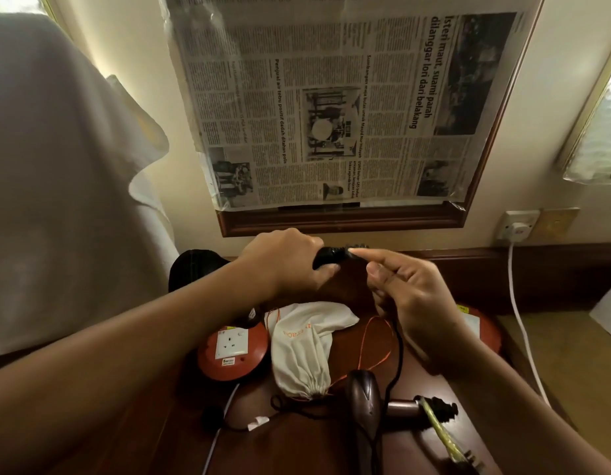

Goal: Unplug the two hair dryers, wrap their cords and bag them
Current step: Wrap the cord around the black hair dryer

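My left hand (290, 260) grips the handle of a black hair dryer (329, 257) held above the dark wooden table (297, 443); most of the dryer's body is hidden behind my hands. Just to its right, my right hand (410, 296) pinches that dryer's black cord (398, 358), which hangs down to the table. A second, brown hair dryer (365, 402) lies at the front of the table, its cord bundled with a yellow tie (441, 431). A white drawstring bag (302, 351) with an orange string lies in the middle.
Two round red extension reels lie on the table, one at the left (233, 351) and one at the right (482, 329). A white plug sits in the wall socket (516, 228). Newspaper (331, 104) covers the mirror. A grey cloth (57, 173) hangs at the left.
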`<state>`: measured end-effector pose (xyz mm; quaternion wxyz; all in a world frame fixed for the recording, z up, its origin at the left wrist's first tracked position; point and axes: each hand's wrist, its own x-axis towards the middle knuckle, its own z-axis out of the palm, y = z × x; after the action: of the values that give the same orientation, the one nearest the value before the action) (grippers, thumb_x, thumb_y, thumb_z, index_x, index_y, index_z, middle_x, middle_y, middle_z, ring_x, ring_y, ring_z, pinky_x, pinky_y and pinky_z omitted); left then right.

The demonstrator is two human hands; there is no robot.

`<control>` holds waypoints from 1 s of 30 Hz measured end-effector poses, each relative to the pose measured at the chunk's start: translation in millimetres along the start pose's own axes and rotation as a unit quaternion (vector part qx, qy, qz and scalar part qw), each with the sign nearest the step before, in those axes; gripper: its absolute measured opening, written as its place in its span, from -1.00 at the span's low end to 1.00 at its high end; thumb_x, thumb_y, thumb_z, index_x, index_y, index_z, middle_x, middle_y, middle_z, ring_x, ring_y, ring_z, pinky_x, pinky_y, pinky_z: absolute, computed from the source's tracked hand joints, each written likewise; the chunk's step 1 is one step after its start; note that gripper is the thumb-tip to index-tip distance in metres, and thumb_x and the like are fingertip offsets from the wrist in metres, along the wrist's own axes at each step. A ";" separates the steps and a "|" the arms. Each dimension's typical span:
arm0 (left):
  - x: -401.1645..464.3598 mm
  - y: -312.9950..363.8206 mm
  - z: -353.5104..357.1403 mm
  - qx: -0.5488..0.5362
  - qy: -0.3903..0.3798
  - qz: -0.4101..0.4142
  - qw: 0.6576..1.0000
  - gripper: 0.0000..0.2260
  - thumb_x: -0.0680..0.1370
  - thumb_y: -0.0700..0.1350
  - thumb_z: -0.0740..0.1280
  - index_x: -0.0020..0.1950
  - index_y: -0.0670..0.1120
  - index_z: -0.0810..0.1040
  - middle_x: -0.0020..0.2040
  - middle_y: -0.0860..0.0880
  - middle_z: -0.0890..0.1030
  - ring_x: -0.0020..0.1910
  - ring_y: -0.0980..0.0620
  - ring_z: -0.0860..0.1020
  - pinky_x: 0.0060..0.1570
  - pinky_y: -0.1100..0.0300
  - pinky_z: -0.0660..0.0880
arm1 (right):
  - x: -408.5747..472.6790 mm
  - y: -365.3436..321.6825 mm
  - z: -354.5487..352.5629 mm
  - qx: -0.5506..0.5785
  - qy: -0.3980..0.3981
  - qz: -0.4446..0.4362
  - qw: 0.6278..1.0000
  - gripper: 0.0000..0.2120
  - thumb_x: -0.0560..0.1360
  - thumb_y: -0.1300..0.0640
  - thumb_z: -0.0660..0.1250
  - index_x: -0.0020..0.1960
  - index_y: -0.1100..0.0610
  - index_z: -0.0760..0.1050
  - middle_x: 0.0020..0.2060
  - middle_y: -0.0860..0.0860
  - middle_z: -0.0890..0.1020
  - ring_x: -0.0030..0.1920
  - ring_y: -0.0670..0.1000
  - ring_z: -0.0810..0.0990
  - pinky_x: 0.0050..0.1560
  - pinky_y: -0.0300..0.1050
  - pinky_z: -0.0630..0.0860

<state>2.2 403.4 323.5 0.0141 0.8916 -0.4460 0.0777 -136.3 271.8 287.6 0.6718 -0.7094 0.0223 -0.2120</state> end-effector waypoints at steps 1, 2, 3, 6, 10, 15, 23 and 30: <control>1.5 -3.1 -0.9 -0.010 0.004 -0.006 1.000 -0.65 0.53 0.27 0.16 0.08 0.05 0.50 -0.28 0.12 0.46 -0.29 0.11 0.48 -0.35 0.20 0.39 | -4.2 2.4 1.7 -0.028 0.002 -0.008 1.000 -0.71 0.59 0.28 0.17 0.18 0.01 0.54 -0.48 -0.07 0.42 -0.44 -0.01 0.31 -0.44 -0.17 0.26; 2.6 -5.4 -1.9 -0.013 0.009 -0.010 1.000 -0.65 0.53 0.28 0.17 0.08 0.05 0.51 -0.29 0.13 0.44 -0.30 0.11 0.47 -0.36 0.20 0.36 | -7.9 4.4 4.1 -0.045 0.003 -0.014 0.999 -0.70 0.58 0.28 0.18 0.17 -0.04 0.53 -0.48 -0.08 0.45 -0.44 -0.02 0.35 -0.43 -0.21 0.28; 3.1 -7.0 -2.8 -0.014 0.012 -0.011 1.000 -0.64 0.53 0.28 0.17 0.09 0.05 0.51 -0.29 0.13 0.43 -0.29 0.10 0.47 -0.36 0.20 0.36 | -11.4 7.7 6.0 -0.054 0.004 -0.019 0.998 -0.69 0.58 0.29 0.18 0.17 -0.06 0.51 -0.47 -0.11 0.51 -0.43 -0.09 0.41 -0.40 -0.28 0.32; 2.5 -10.8 -6.1 -0.039 0.013 -0.015 0.999 -0.64 0.52 0.29 0.18 0.06 0.05 0.52 -0.23 0.10 0.51 -0.24 0.08 0.51 -0.27 0.15 0.47 | -17.9 17.3 10.4 -0.055 0.007 -0.024 0.998 -0.70 0.58 0.31 0.17 0.21 0.03 0.48 -0.25 -0.15 0.66 -0.23 -0.17 0.61 -0.23 -0.32 0.50; -1.1 -10.6 -12.8 -0.068 0.011 -0.006 0.998 -0.69 0.52 0.28 0.20 -0.01 0.08 0.51 -0.25 0.11 0.52 -0.28 0.14 0.51 -0.31 0.19 0.45 | -19.5 31.9 11.6 -0.009 -0.025 0.033 0.999 -0.80 0.60 0.25 0.16 0.10 0.07 0.52 -0.48 -0.07 0.45 -0.51 -0.13 0.35 -0.49 -0.26 0.30; -6.7 -10.4 -18.4 -0.078 0.015 -0.008 0.997 -0.73 0.51 0.30 0.20 -0.12 0.12 0.45 -0.29 0.11 0.52 -0.32 0.15 0.51 -0.36 0.21 0.39 | -7.7 45.9 0.1 -0.083 -0.005 0.049 0.995 -0.80 0.60 0.21 0.19 -0.11 0.13 0.56 -0.52 -0.08 0.38 -0.57 -0.15 0.26 -0.53 -0.27 0.22; -10.1 -8.1 -18.7 -0.113 -0.005 -0.022 0.993 -0.66 0.51 0.30 0.20 0.01 0.08 0.54 -0.28 0.10 0.54 -0.29 0.14 0.53 -0.31 0.19 0.46 | -13.7 66.3 5.6 -0.109 0.079 -0.029 0.990 -0.81 0.58 0.15 0.23 -0.19 0.08 0.52 -0.54 -0.10 0.41 -0.54 -0.16 0.28 -0.50 -0.28 0.22; -12.7 -0.1 -36.8 -0.190 -0.001 0.021 0.982 -0.76 0.52 0.22 0.25 -0.19 0.09 0.50 -0.35 0.04 0.55 -0.42 0.16 0.51 -0.44 0.34 0.34 | 1.6 62.7 3.5 0.093 -0.067 0.147 0.982 -0.52 0.50 -0.21 0.16 -0.38 0.14 0.45 -0.52 0.05 0.19 -0.53 -0.05 0.15 -0.48 -0.18 0.08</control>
<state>-9.9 417.0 357.9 0.1807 0.8630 -0.4717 -0.0089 -117.8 268.6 227.7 0.7586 -0.6455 0.0616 -0.0635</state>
